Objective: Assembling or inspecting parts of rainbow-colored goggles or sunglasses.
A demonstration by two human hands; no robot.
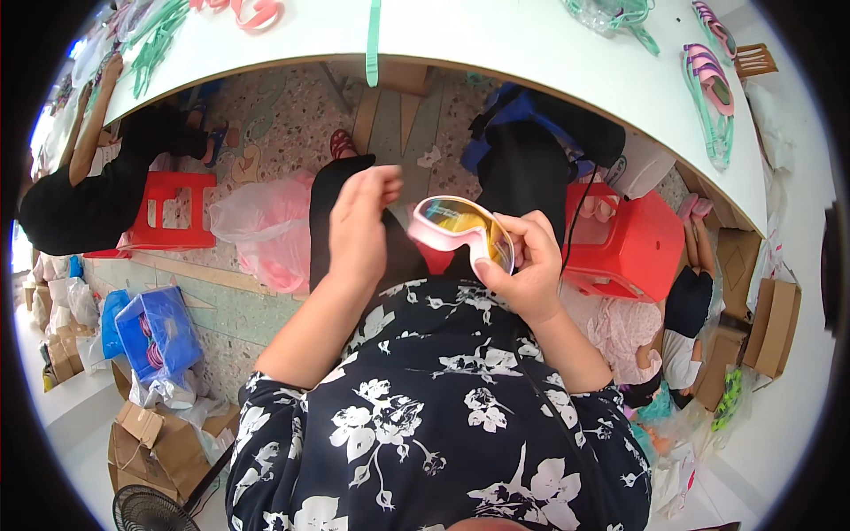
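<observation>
While the right hand (522, 265) grips a pink plastic pair of goggles with a yellow mirrored lens (460, 228), its fingers are closed around the frame's end at about three o'clock of the lens, thumb pressed on the rim. The goggles sit just above the lap, near the middle of the view, lens tilted toward the wearer. At nine o'clock of the goggles the left hand (361, 228) is raised with fingers loosely curled and fingertips drawn together; whether it pinches anything, I cannot tell. It is near the goggles but not touching them. A white curved tabletop (496, 40) arcs across twelve o'clock, carrying green and pink goggle frames (713, 93). A red plastic stool (624, 239) stands at three o'clock and a pale pink plastic bag (266, 230) at nine o'clock.
</observation>
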